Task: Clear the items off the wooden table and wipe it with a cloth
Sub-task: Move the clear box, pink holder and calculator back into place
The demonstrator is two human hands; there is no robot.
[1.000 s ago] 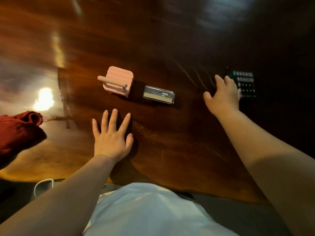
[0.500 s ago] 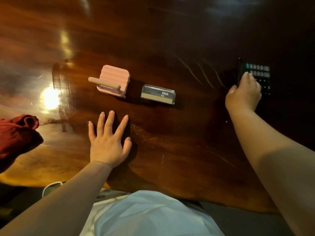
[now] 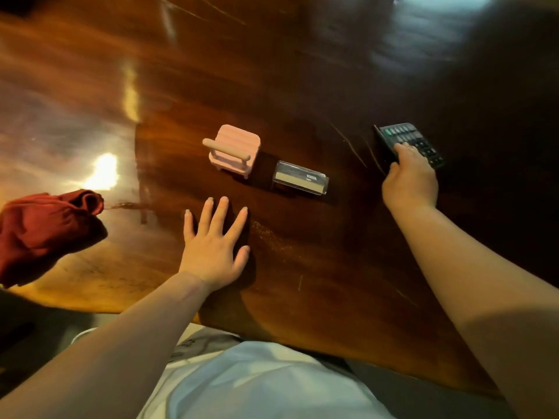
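Observation:
On the dark wooden table (image 3: pixel 317 252) a black calculator (image 3: pixel 405 137) sits tilted up at the right, and my right hand (image 3: pixel 410 179) grips its near end, thumb on the keys. My left hand (image 3: pixel 213 246) lies flat on the wood with fingers spread, holding nothing. Just beyond it stands a small pink bench-shaped holder (image 3: pixel 234 149). To the right of that holder lies a clear plastic card box (image 3: pixel 300 177). A crumpled red cloth (image 3: pixel 45 228) rests at the table's left edge.
The table's near edge runs diagonally in front of my white shirt (image 3: pixel 257 385). A bright lamp glare (image 3: pixel 102 172) shines on the wood at the left. A white cable (image 3: pixel 81 334) shows below the near edge.
My right hand reached further onto the calculator and closed on it, lifting its near end. My left hand stayed flat on the table.

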